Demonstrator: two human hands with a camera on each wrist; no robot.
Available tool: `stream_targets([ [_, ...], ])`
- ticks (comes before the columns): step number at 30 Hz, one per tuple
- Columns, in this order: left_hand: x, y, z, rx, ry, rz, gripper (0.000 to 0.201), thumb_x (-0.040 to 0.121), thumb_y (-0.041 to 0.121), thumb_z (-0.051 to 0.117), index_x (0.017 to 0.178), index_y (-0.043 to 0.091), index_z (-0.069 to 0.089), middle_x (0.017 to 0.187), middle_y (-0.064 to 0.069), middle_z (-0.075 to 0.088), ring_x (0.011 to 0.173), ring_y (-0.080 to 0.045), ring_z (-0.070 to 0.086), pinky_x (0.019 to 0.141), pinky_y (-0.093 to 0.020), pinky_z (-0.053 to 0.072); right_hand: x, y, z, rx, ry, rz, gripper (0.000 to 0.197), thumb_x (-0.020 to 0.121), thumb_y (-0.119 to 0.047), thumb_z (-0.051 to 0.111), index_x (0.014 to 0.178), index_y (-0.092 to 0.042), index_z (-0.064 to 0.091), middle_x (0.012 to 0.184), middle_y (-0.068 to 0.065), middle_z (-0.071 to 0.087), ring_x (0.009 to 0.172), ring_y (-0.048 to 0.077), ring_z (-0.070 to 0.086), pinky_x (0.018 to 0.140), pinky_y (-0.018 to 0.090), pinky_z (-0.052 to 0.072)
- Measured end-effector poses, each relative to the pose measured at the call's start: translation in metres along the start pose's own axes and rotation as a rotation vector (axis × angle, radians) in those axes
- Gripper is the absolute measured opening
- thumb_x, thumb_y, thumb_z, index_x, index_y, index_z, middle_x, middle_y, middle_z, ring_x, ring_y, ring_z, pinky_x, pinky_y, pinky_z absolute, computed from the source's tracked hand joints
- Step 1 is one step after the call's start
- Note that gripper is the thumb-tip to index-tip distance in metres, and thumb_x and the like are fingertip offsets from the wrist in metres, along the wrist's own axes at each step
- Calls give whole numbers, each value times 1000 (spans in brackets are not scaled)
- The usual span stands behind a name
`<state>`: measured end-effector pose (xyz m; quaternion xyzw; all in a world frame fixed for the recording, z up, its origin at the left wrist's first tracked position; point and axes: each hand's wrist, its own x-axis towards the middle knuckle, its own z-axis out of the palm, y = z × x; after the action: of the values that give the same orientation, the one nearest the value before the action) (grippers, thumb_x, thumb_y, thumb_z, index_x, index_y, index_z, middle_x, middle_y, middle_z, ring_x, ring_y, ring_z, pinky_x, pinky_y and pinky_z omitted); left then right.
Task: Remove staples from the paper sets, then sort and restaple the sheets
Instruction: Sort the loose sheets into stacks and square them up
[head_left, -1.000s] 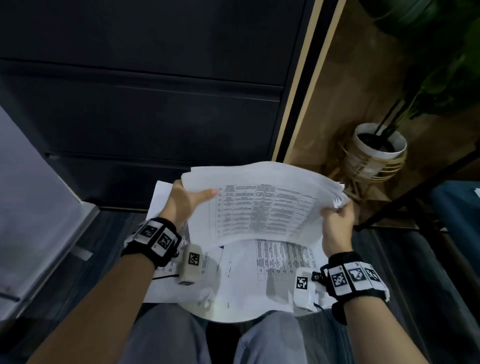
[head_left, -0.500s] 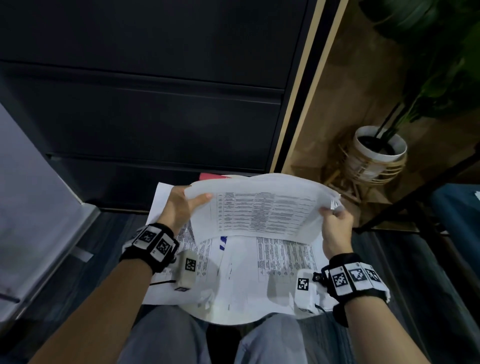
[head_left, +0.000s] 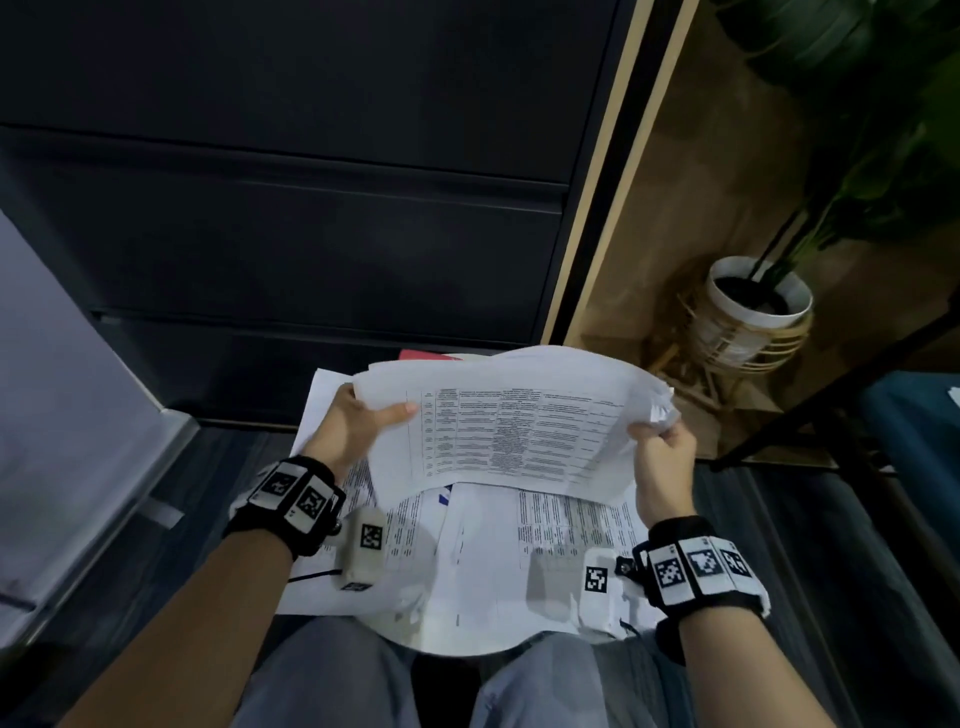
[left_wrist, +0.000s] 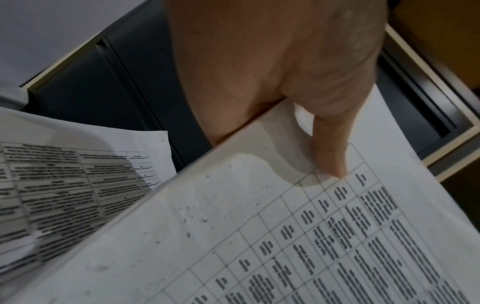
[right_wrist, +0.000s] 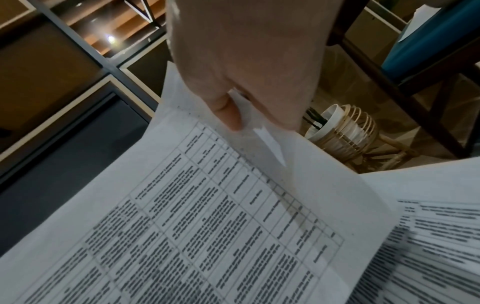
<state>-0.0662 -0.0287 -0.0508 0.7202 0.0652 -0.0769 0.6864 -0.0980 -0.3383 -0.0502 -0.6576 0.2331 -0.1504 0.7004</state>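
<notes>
I hold a set of white sheets printed with tables (head_left: 511, 423) in the air above a small round table. My left hand (head_left: 363, 423) grips its left edge, thumb on top of the page (left_wrist: 332, 148) and fingers hidden beneath. My right hand (head_left: 662, 447) pinches the crumpled right corner (right_wrist: 249, 115) between thumb and fingers. More printed sheets (head_left: 519, 540) lie spread flat on the table below, and one shows in the left wrist view (left_wrist: 78, 170). No staple or stapler is visible.
The round white table (head_left: 452, 644) stands over my knees, almost covered by paper. A red object (head_left: 423, 355) peeks out behind the held sheets. Dark cabinet drawers (head_left: 311, 234) face me. A potted plant in a rattan stand (head_left: 748, 317) sits on the floor to the right.
The held set has sunk lower and nearer the table and tilted flatter. Both hands keep the same grips on its edges.
</notes>
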Motion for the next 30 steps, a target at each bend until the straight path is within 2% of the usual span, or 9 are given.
stream_targets([
  [3, 2, 2, -4, -27, 29, 4, 30, 75, 12, 77, 105, 10, 69, 99, -3, 74, 92, -17, 71, 80, -34, 54, 0, -5, 0, 26, 52, -110, 42, 85, 18, 42, 108, -15, 52, 97, 3, 58, 82, 9, 55, 72, 20, 45],
  [6, 2, -4, -3, 6, 9, -16, 32, 75, 11, 77, 106, 8, 69, 100, -3, 74, 95, -18, 71, 84, -34, 53, -3, -1, -3, -49, 21, -276, 74, 80, 17, 49, 142, -21, 35, 126, 7, 51, 109, 11, 54, 92, 24, 47],
  [8, 1, -5, -2, 10, 7, -32, 28, 78, 11, 74, 105, 8, 69, 99, -3, 74, 93, -18, 71, 84, -35, 54, -10, -5, 0, -207, 0, -440, 90, 75, 18, 50, 148, -29, 28, 143, 6, 37, 127, 14, 43, 103, 26, 43],
  [11, -1, -3, -1, 10, -33, -35, 25, 81, 11, 71, 106, 9, 69, 101, -3, 74, 93, -16, 71, 83, -34, 53, -14, -10, 7, -826, 86, -735, 95, 64, 12, 56, 148, -24, 30, 152, 12, 25, 141, 26, 22, 117, 54, 18],
  [13, -2, -3, -1, 8, -57, -34, 26, 81, 11, 71, 108, 8, 68, 103, -3, 73, 95, -16, 70, 82, -32, 52, -12, -9, 9, -1145, 64, -712, 91, 63, 6, 59, 145, -24, 36, 155, 10, 23, 147, 27, 9, 114, 65, 0],
  [18, -3, -2, -3, 23, -65, -38, 29, 80, 10, 73, 109, 6, 68, 104, -4, 73, 97, -15, 70, 87, -33, 51, -8, -12, 10, -1111, 145, -668, 95, 62, 4, 57, 150, -15, 27, 159, 4, 22, 149, 21, 8, 113, 63, -7],
  [22, -5, -1, -2, 17, -65, -42, 27, 80, 7, 71, 107, 8, 69, 103, -3, 74, 96, -15, 70, 85, -32, 52, -7, -16, 16, -1303, -21, -636, 91, 70, -3, 58, 152, -19, 23, 161, -1, 16, 150, 16, -3, 111, 68, -9],
  [26, -10, 1, -2, 8, -74, -32, 25, 82, 8, 69, 108, 10, 68, 101, 0, 74, 94, -11, 70, 79, -27, 52, -3, -18, 16, -1158, 76, -632, 73, 77, -6, 56, 147, -17, 37, 158, 2, 26, 150, 18, 5, 111, 64, -10],
  [30, -13, 0, -5, -32, -78, -17, 28, 81, 5, 69, 109, 6, 67, 106, -7, 73, 100, -22, 69, 90, -41, 51, 6, -15, 10, -932, 95, -544, 45, 85, -10, 50, 129, -18, 59, 151, 2, 41, 147, 17, 17, 113, 60, -9],
])
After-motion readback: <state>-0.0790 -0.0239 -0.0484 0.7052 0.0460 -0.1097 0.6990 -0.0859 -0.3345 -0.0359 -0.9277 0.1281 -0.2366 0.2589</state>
